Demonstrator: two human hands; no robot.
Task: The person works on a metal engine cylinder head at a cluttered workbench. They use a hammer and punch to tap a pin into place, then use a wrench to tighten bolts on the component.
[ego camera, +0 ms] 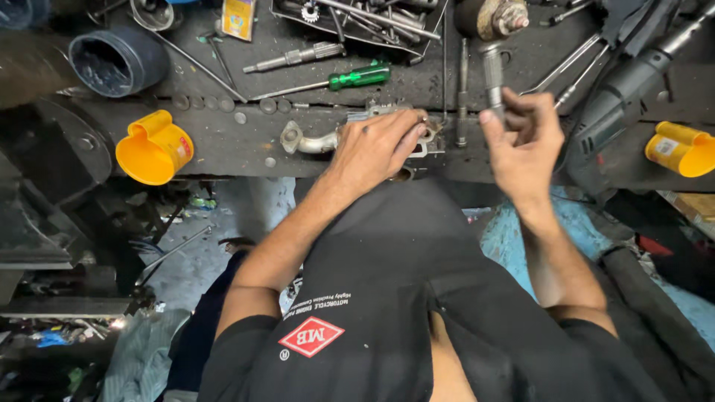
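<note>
Grip, right hand (525,141): closed around a metal socket tool (493,78), held upright above the bench.
Grip, left hand (378,145): pressed flat on a small metal part (313,141); finger closure cannot be told.
Part location: near edge of workbench (223,145), centre.
Surroundings: green screwdriver (350,78) farther back; yellow cup (155,147) at left; power drill (618,104) at right.
Risk: the part could be pushed off the near edge if the pressing hand slips.
</note>
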